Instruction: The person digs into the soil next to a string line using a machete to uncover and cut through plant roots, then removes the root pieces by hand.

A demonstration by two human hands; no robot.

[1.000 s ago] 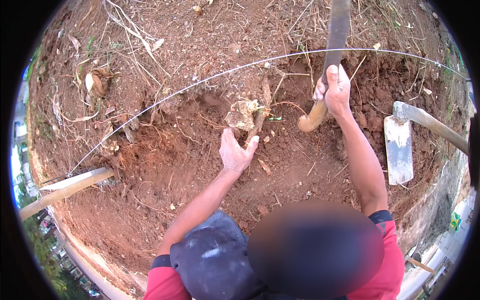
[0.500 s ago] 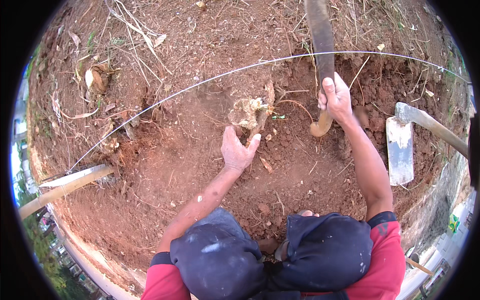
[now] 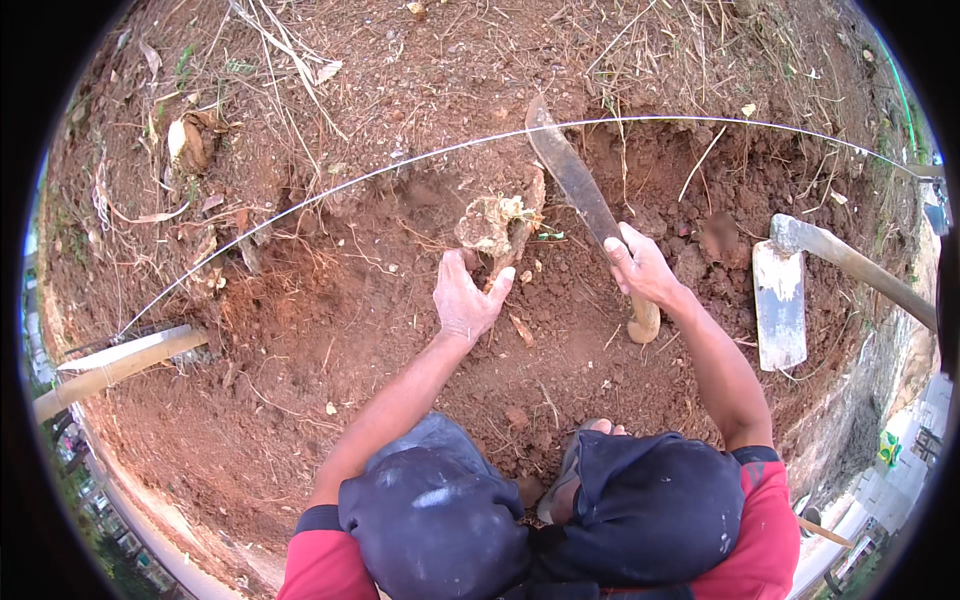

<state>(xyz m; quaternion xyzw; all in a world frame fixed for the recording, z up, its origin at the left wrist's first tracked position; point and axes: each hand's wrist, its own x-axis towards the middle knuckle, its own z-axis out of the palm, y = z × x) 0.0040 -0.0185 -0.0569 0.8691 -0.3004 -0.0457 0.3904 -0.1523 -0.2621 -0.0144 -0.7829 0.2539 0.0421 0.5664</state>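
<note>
Right hand grips machete, blade beside root stump; left hand at stump's near end. Hoe right.

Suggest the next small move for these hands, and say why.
I'd probably ease the left hand slightly lower, away from the machete. Its thumb and fingertips are right at the lower end of the woody root, while the right hand grips the machete, its bare blade slanting close by on the root's right.

The right hand partly hides its machete.
</note>
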